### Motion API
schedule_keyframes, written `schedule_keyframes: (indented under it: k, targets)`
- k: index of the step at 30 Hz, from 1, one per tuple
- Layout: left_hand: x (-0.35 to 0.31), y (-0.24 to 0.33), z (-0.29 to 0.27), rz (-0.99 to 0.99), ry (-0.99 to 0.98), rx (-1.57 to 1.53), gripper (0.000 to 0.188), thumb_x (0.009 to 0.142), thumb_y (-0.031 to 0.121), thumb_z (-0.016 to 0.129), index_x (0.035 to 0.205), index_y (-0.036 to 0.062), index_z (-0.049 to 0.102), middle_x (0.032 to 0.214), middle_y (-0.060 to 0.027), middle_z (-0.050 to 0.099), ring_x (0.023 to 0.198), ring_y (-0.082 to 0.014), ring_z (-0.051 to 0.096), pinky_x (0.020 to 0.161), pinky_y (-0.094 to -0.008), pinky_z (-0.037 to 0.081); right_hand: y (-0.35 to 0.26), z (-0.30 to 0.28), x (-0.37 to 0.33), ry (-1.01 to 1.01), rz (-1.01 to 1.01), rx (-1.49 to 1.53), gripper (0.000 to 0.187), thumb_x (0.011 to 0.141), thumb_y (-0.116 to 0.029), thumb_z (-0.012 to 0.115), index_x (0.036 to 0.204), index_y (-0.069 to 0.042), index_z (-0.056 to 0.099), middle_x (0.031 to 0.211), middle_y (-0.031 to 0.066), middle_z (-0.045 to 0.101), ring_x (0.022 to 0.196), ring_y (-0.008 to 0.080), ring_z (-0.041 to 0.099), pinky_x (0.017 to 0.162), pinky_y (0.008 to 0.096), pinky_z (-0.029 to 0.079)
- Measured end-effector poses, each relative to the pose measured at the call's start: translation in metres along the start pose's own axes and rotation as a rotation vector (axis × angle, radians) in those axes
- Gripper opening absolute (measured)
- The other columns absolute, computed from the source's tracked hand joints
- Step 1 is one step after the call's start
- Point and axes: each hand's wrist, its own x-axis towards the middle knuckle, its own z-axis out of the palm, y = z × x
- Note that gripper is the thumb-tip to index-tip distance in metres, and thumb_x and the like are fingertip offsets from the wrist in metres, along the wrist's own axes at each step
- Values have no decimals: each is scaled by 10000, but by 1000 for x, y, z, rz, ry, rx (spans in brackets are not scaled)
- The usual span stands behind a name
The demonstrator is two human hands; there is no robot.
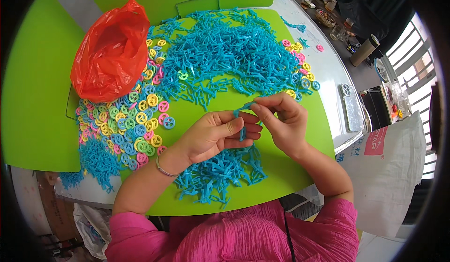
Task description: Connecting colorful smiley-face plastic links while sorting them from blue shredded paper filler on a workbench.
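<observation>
My left hand (pixel 220 133) is closed on a small blue plastic piece (pixel 242 134), thumb against fingers. From the other side, my right hand (pixel 283 121) pinches the upper end of a blue plastic piece (pixel 245 106) between thumb and fingertips. Whether the two hands hold one piece or two joined ones I cannot tell. Just below my hands lies a pile of blue forked plastic pieces (pixel 218 175). A much larger heap of thin blue plastic pieces (pixel 220 44) spreads beyond them.
Small spoked wheels (pixel 140 118) in pink, yellow, green and blue cover the left side of the green board (pixel 290 168). An open red plastic bag (pixel 110 55) stands behind them. To the right are a phone (pixel 350 107), a flask (pixel 364 51) and a white woven sack (pixel 389 168).
</observation>
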Motion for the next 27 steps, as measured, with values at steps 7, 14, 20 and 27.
schedule_keyframes:
  k: [7,14,20,27]
  targets:
    - [-1,1,-3,12,-6,-42,317,960,200,538,1208,5,569,1147,-136,624,1086,-242,608,923,-349,525,0,-1,3,37,52,135,88,854,26,661,937,27,632,868,43,654,786,65,593,679,207,466]
    - [0,-2,-2,30,10,-28,289,962,191,537,1180,8,589,1125,-127,637,1055,-232,623,905,-346,533,-2,-7,1,-53,-256,-282,125,799,-8,712,920,-13,682,880,74,680,737,137,635,648,247,507]
    - [0,2,-5,126,142,221,260,959,182,552,1132,2,623,1057,-98,662,915,-169,647,816,-304,550,1,-3,8,-66,-74,-136,112,759,-11,739,865,-25,703,1027,107,685,908,174,615,805,312,469]
    - [-1,3,3,185,202,509,223,932,176,602,1062,13,679,891,-51,686,755,-92,631,695,-245,533,7,-11,6,-151,34,-61,101,767,-46,744,865,-32,726,1031,100,686,955,175,605,841,311,451]
